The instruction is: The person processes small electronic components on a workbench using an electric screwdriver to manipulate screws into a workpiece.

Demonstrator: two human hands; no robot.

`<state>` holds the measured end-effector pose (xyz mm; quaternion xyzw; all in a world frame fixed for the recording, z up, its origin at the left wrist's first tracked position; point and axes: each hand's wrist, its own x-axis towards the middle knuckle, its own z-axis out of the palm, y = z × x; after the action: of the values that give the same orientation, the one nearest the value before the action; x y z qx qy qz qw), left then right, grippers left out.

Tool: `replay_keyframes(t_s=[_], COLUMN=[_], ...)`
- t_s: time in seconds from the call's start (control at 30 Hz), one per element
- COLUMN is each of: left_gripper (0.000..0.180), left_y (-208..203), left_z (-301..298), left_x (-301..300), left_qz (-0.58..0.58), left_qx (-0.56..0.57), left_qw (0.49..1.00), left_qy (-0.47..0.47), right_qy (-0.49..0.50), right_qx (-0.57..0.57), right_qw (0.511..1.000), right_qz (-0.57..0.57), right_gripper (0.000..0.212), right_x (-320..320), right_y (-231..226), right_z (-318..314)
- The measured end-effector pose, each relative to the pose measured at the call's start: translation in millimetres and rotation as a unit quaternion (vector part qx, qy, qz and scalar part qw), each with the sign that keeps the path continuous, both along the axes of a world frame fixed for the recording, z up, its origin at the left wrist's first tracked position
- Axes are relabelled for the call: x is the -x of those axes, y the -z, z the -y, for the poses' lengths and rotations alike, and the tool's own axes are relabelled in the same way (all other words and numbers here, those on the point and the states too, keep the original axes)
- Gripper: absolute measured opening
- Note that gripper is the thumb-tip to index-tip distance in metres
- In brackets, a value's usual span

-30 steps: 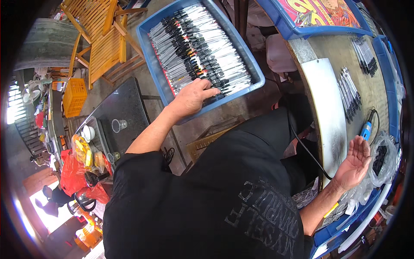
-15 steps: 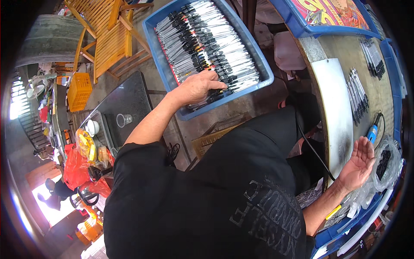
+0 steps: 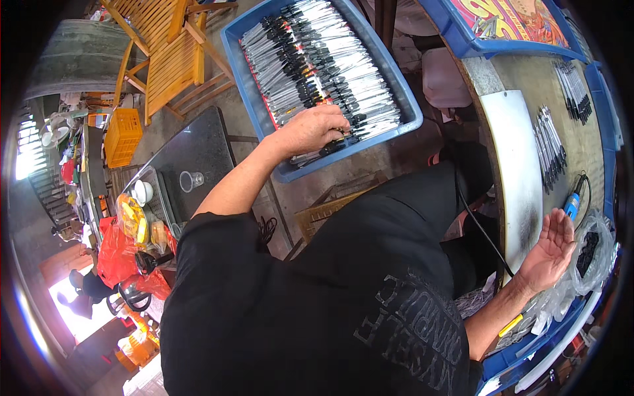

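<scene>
A blue plastic bin (image 3: 288, 173) at the upper middle is filled with rows of pens (image 3: 360, 72) with clear or white barrels and black ends. Over its near end reaches my left hand (image 3: 310, 131), back upward and fingers curled down among the pens. What the fingertips hold, if anything, is hidden. On the right, my right hand (image 3: 548, 254) rests palm up, its fingers stretched out and nothing in it. Just beyond its fingertips lies a blue corded hand tool (image 3: 572, 205), and beside it a clear plastic bag (image 3: 586, 277) holds small black parts.
The worktable carries a white board (image 3: 514, 165) and two groups of pens (image 3: 548, 148). A blue tray (image 3: 456, 33) stands at its far end. To the left are a dark table (image 3: 205, 142) with a plastic cup (image 3: 191, 181), a wooden folding chair (image 3: 165, 66) and an orange crate (image 3: 122, 137).
My left hand's fingers have drawn in from a stretched, pointing pose to a curl over the pens. My right hand stays in place.
</scene>
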<state>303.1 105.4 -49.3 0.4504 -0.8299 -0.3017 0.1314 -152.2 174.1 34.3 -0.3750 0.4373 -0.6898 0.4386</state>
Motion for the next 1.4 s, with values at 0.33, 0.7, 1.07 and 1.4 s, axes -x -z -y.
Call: replay_keyframes(t_s=[0.33, 0.7, 1.07, 1.4], left_gripper=[0.011, 0.011, 0.011, 0.008], left_y=[3, -3, -48, -16], left_z=[5, -1, 4, -11], left_x=[4, 1, -4, -22], left_qz=[-0.07, -0.118, -0.164, -0.044], left_qx=[-0.075, -0.024, 0.004, 0.068], left_qw=[0.994, 0.99, 0.975, 0.99], left_qy=[-0.038, -0.077, -0.15, -0.118], right_qy=[0.005, -0.004, -0.028, -0.006], right_qx=[-0.003, 0.002, 0.011, -0.002], right_qw=[1.0, 1.0, 0.999, 1.0], right_qz=[0.0, 0.015, 0.015, 0.026], right_gripper=[0.047, 0.047, 0.046, 0.046], right_x=[-1, 1, 3, 4], right_y=[1, 2, 2, 5], right_z=[0, 1, -1, -1])
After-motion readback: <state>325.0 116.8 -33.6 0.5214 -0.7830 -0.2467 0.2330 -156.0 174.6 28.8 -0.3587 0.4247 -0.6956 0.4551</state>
